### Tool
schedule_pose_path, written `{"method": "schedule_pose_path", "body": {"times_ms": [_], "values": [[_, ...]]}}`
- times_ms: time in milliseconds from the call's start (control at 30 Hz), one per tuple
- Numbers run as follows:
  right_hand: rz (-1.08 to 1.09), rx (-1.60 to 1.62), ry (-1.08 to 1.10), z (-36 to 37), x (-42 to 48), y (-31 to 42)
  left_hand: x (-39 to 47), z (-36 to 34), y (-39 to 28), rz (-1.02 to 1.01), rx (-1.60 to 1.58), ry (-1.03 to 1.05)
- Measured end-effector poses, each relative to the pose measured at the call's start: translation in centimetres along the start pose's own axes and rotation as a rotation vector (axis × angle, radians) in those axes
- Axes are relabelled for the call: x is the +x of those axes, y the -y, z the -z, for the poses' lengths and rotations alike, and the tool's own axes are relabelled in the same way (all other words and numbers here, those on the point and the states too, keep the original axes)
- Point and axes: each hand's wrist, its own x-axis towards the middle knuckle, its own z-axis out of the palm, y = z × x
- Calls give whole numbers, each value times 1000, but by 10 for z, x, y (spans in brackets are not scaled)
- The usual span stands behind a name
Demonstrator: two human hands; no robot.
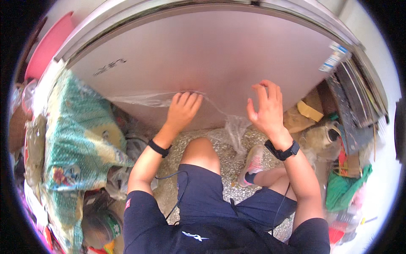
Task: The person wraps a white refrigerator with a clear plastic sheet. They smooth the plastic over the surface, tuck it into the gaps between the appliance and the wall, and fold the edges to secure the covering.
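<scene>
A large pale metallic panel (222,57), like the front of a chest appliance, stands before me with a clear plastic film (146,99) partly loose along its lower part. My left hand (185,109) is at the film's upper edge, fingers curled against it; whether they pinch it cannot be told. From there the film runs down to the right and hangs in a crumpled strip (236,133) to the speckled floor. My right hand (266,106) is raised in front of the panel, right of the strip, fingers apart and bent, holding nothing.
A green patterned cloth (85,133) drapes over things on the left, with bags below it. At right are stacked dark boards (355,95), a yellow block (310,111), a clear plastic-wrapped item (323,138) and a green bag (344,190). A pink basin (50,44) stands at upper left.
</scene>
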Motion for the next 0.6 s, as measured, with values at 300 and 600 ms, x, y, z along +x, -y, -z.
{"method": "schedule_pose_path", "body": {"times_ms": [300, 600], "values": [[-574, 196, -212, 57, -6, -64, 34, -1, -8, 8, -83, -168], [144, -135, -253, 97, 93, -52, 18, 4, 1, 48, -53, -89]]}}
